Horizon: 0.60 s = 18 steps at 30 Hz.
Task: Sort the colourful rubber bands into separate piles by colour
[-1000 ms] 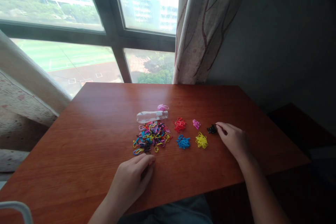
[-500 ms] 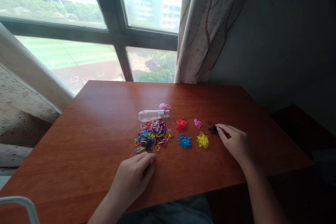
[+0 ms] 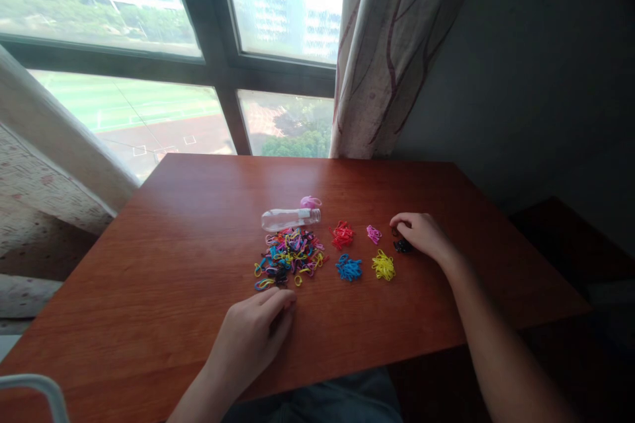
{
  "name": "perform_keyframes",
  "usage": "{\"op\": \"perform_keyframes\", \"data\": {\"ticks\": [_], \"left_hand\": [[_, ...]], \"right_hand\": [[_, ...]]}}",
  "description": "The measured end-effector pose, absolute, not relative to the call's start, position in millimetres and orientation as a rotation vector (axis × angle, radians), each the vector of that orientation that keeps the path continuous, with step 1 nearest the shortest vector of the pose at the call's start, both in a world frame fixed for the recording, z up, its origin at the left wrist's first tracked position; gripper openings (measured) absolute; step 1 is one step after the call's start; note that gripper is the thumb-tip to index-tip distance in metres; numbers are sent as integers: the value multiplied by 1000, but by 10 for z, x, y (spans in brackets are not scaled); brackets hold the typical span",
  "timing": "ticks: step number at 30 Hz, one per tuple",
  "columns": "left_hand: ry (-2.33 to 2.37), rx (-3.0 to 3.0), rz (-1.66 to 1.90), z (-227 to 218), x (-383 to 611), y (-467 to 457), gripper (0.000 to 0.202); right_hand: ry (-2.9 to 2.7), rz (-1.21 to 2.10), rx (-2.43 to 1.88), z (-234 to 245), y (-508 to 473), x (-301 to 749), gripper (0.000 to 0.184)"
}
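Note:
My left hand (image 3: 255, 327) rests on the table just in front of a mixed pile of colourful rubber bands (image 3: 292, 254). Its fingers are curled against the thumb, and anything between them is hidden. Over at the right, my right hand (image 3: 421, 232) has thumb and forefinger pinched at a small dark brown rubber band (image 3: 394, 232). Just below those fingertips lies a small heap of black rubber bands (image 3: 403, 246). Sorted heaps sit to the left of it: yellow bands (image 3: 383, 265), pink bands (image 3: 374, 233), blue bands (image 3: 348, 268) and red bands (image 3: 342, 234).
Behind the mixed pile a clear plastic bottle (image 3: 285, 218) lies on its side, with a pink item (image 3: 310, 201) beside its neck. The brown wooden table (image 3: 163, 264) reaches to a window and curtains (image 3: 367, 92). A pale curved tube (image 3: 40, 380) shows at lower left.
My right hand has moved from the black heap up and slightly left to the brown band, leaving the black bands on the table. My left hand has stayed still.

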State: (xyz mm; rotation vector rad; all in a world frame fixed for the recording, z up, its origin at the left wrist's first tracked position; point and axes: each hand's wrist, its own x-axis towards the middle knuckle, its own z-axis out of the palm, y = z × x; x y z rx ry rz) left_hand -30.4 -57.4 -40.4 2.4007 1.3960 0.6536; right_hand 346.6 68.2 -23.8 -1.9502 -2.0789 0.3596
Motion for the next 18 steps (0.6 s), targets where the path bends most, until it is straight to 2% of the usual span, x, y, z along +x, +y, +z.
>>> {"op": "perform_keyframes", "data": {"ticks": [9, 18], "left_hand": [[1394, 2391, 653, -404, -298, -572, 17], [1406, 2387, 640, -380, -306, -578, 18]], "right_hand": [[-2181, 375, -1935, -201, 583, 3520, 30], [-2105, 231, -1938, -96, 460, 3408, 30]]}}
